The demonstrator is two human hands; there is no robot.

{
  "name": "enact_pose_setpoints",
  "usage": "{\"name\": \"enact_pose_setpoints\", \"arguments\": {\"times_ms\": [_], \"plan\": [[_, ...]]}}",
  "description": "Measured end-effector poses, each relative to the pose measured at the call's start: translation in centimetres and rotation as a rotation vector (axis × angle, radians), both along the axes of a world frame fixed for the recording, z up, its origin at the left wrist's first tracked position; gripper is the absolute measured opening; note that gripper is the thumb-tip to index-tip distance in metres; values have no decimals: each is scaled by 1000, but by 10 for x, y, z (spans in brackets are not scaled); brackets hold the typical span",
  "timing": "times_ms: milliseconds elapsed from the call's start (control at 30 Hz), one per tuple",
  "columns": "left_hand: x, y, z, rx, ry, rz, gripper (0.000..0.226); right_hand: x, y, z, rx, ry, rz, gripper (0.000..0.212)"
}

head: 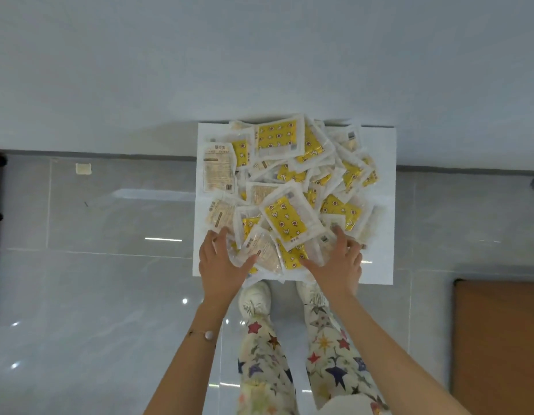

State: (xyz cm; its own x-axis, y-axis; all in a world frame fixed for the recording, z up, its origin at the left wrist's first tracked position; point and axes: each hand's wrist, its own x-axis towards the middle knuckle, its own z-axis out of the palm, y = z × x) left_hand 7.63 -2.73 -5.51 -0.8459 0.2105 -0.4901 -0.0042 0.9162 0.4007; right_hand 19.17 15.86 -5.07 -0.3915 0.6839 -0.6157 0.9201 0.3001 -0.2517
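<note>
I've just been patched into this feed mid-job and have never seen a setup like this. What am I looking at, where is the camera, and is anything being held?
There is no machine here, only a person working with bare hands. The single picture comes from a camera worn on the person's head, looking forward and down, so the arms enter from the bottom edge. Below them you see star-patterned trousers and the grey tiled floor. In front stands a white square surface bearing a loose pile of packets, some yellow with small prints, others pale with text. The left hand and right hand rest on the pile's near edge with fingers spread. Nothing looks lifted or clearly gripped.
</note>
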Motion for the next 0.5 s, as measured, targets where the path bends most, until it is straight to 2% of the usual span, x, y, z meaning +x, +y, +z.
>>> {"name": "enact_pose_setpoints", "arguments": {"times_ms": [100, 233, 333, 433, 500], "plan": [[9, 7, -6, -14, 42, 19, 103, 6, 6, 0, -51, 123, -55, 89], [18, 17, -12, -33, 57, 14, 101, 12, 19, 7, -142, 277, -199, 56], [20, 16, -15, -26, 119, -7, 91, 14, 29, 8, -169, 286, -281, 44], [24, 16, -18, -14, 198, -94, 76, 17, 36, 10, -210, 308, -455, 19], [28, 21, -18, -12, 196, -90, 71, 24, 42, 9, -228, 328, -557, 13]]}}
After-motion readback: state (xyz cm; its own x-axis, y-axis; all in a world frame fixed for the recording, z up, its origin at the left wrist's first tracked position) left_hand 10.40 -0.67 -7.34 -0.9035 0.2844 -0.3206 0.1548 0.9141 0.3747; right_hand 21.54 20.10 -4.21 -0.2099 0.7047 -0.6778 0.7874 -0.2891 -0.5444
